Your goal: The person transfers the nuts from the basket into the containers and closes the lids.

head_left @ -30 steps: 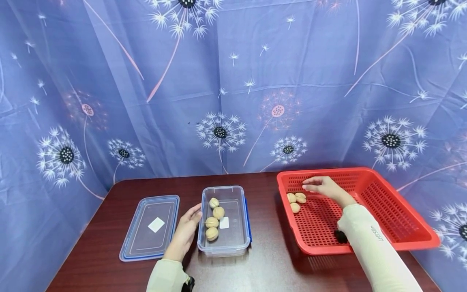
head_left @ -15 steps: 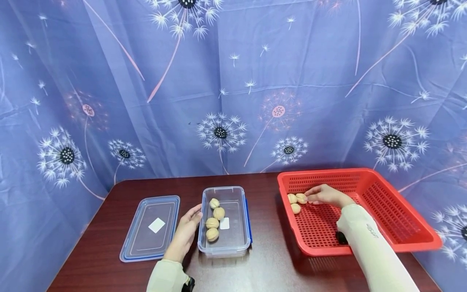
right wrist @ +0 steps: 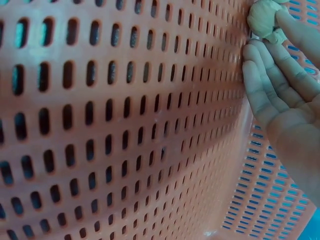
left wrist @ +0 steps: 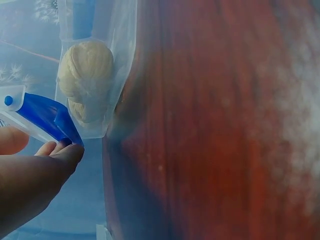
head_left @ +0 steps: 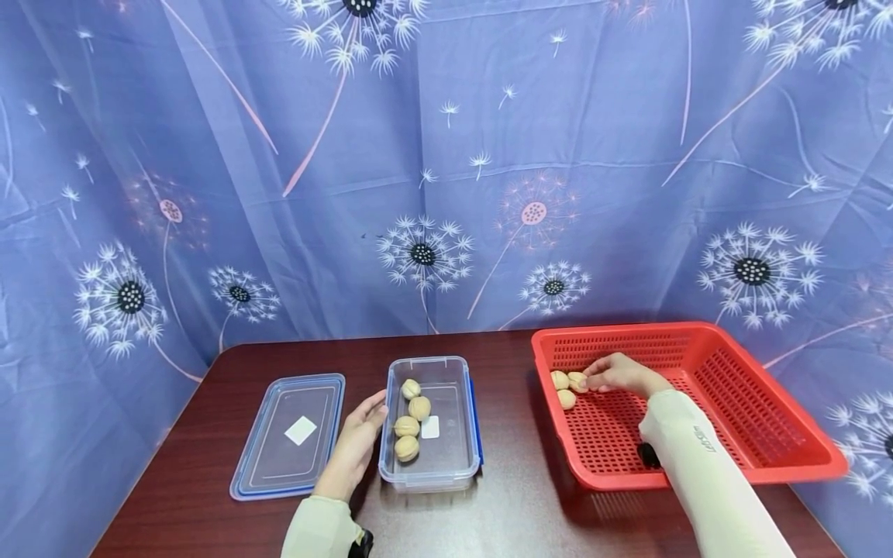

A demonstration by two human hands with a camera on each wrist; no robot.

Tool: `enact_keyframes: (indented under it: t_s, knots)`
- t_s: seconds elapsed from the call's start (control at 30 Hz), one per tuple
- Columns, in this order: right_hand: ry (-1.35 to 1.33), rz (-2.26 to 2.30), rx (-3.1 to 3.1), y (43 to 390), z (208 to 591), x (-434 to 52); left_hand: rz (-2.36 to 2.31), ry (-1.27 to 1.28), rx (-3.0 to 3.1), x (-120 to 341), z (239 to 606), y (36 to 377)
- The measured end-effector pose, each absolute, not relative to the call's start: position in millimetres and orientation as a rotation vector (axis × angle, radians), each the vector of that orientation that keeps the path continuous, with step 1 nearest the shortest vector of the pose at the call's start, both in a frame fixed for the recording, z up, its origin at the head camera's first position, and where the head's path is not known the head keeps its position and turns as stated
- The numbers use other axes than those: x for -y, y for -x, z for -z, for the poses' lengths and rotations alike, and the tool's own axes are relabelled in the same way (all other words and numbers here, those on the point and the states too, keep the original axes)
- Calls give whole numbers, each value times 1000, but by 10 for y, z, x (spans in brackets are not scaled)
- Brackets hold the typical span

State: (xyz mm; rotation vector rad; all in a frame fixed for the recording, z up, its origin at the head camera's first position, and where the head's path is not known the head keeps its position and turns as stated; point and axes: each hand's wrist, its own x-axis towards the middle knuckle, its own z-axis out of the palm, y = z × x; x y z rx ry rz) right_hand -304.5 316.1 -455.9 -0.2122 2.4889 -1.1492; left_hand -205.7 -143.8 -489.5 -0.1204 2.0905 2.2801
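Within the red basket, my right hand (head_left: 621, 373) has its thumb and fingertips around a walnut (head_left: 577, 380), pinching it. Two other walnuts (head_left: 566, 399) lie beside it at the basket's left wall. The right wrist view shows thumb and fingers on either side of the walnut (right wrist: 263, 20). My left hand (head_left: 359, 442) rests along the left side of a clear lidless plastic container (head_left: 446, 465). In the left wrist view its extended fingers touch the container's blue latch (left wrist: 45, 116). Several walnuts (head_left: 407, 425) lie along the container's left side.
A clear lid with a blue seal (head_left: 272, 457) lies flat on the dark wooden table (head_left: 516, 496), left of my left hand. The red basket (head_left: 558, 434) has high perforated walls. A blue dandelion-print curtain (head_left: 488, 155) hangs right behind the table.
My right hand has come down from above the walnuts onto the rightmost one, and its fingers have closed around it. The left hand and the container have stayed in place.
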Motion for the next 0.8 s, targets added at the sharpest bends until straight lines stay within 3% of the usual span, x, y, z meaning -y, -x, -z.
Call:
enact_keyframes:
  t_s: [0.8]
  knots:
    - [205,1148,-2495,3038,4513,-3156,-2290,109,-2085,1424,4895,2061]
